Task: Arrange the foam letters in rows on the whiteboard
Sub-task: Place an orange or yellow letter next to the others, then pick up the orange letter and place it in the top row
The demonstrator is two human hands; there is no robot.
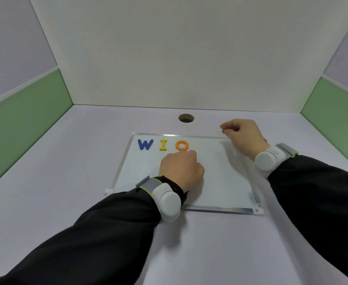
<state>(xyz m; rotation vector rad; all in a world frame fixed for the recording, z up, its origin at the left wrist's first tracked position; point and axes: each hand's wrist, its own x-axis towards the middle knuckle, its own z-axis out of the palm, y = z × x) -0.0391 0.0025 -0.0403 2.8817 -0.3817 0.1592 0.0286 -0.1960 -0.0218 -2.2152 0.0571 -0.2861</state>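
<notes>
Black sleeves (99, 229), both forearms, each with a white wrist device (168, 203) strapped at the cuff.

Whiteboard (220, 182), silver-framed, flat on the pale lilac tabletop (66, 202), under both hands.

Left hand (180, 170): curled into a loose fist, knuckles up, resting low over the board's middle; fingertips hidden, so whether anything is held cannot be told.

Just beyond the left hand's knuckles, orange foam O (182, 145), touching or nearly touching them. Left of that, in one row along the board's far edge: yellow foam I (163, 145), then blue foam W (145, 144), spaced apart.

Right hand (242, 136): raised over the board's far right corner, thumb and fingers pinched together; contents too small or hidden to identify.

Beyond both hands, round cable hole (186, 118) in the tabletop.
</notes>
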